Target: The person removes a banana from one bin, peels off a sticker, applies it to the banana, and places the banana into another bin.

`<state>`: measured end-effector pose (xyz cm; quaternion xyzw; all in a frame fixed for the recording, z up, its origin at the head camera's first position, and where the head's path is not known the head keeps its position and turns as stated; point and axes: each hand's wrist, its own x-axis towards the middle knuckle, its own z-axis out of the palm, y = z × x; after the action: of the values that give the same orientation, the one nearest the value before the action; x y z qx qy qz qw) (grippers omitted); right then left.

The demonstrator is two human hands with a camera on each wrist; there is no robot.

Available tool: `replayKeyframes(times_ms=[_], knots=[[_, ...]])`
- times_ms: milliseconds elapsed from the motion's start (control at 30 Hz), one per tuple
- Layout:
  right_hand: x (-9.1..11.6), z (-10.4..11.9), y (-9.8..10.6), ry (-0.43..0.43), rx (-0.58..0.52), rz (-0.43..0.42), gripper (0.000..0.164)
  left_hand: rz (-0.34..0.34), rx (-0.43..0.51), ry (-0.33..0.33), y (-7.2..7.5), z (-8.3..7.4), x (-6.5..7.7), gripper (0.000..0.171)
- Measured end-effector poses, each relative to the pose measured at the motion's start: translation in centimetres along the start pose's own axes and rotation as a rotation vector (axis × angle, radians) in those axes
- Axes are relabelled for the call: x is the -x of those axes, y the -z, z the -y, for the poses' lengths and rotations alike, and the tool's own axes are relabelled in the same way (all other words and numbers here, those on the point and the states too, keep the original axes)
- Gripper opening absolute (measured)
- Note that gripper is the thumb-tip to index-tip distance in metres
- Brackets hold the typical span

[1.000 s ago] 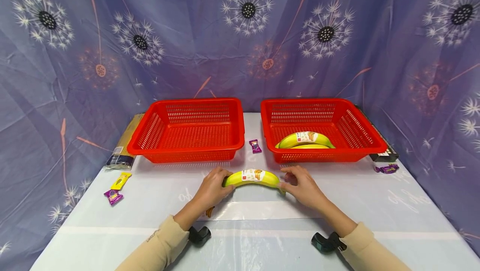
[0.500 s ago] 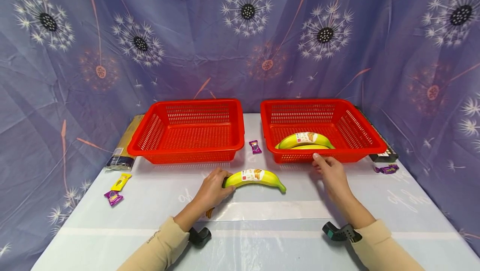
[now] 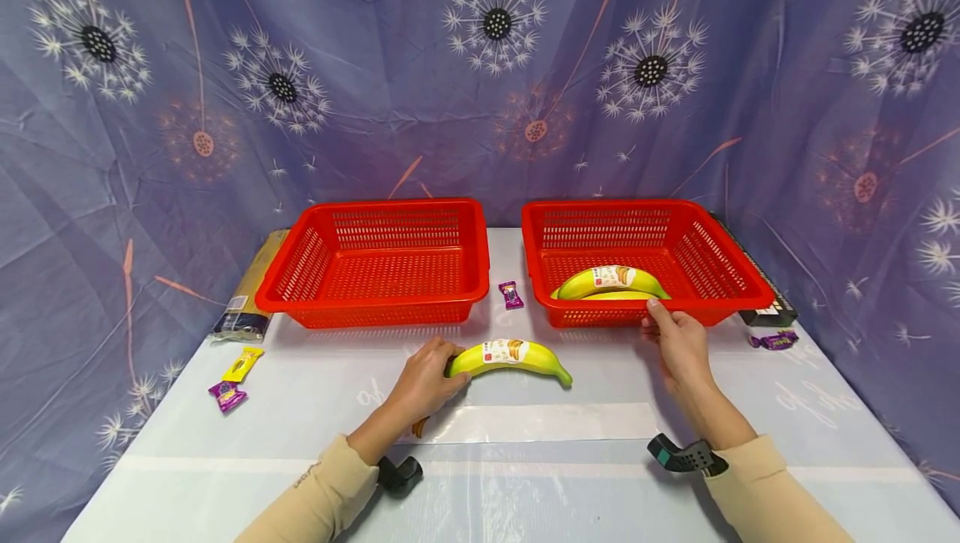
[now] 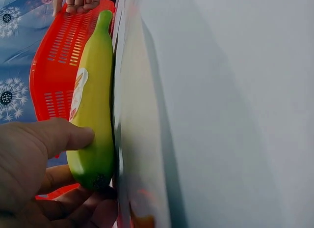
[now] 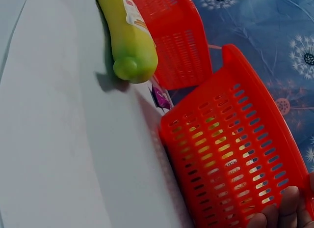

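A yellow-green banana [image 3: 540,359] with a white label lies on the table before the two baskets. My left hand [image 3: 426,378] grips its left end; in the left wrist view the thumb presses on the banana [image 4: 98,107] and the fingers are behind and below it. My right hand [image 3: 682,353] holds the front rim of the right red basket [image 3: 723,304], thumb on the rim and fingers curled beneath it. Inside that basket, near its front wall, lies a labelled banana [image 3: 647,280] over another yellow one, partly hidden by the rim.
The left red basket [image 3: 375,307] has nothing in it. A purple candy [image 3: 511,294] lies between the baskets. More candies lie left, one yellow [image 3: 242,364], one purple [image 3: 227,395], and another purple candy [image 3: 774,339] right. A brown packet [image 3: 251,284] and a black box [image 3: 772,312] stand beside the baskets.
My right hand has left the banana's right end, moved right and up to the right basket's front rim, and slid slightly right along it. The left hand has stayed on the banana.
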<state>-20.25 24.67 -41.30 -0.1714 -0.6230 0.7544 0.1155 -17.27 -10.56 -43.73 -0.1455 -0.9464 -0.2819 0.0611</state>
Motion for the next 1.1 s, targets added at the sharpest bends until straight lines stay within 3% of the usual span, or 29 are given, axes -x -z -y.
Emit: replayKeyframes(times_ms=[167,333,600,800,1100], knots=[[-0.1,0.0,0.1,0.001,-0.016,0.009,0.024,-0.02,0.038,0.005,1.1,-0.7,0.0,0.029],[-0.2,-0.1,0.2,0.004,-0.001,0.005,0.023,-0.057,0.098,-0.017,3.0,-2.8,-0.7,0.031],[-0.3,-0.1,0.2,-0.007,-0.004,0.009,0.022,-0.142,0.174,-0.084,4.3,-6.9,-4.0,0.032],[-0.4,-0.5,0.3,-0.004,-0.007,0.006,0.025,-0.151,0.166,-0.125,3.4,-9.8,-7.4,0.035],[-0.5,-0.6,0.2,0.009,0.015,-0.005,0.024,-0.09,0.026,-0.131,0.8,-12.7,-11.9,0.036]])
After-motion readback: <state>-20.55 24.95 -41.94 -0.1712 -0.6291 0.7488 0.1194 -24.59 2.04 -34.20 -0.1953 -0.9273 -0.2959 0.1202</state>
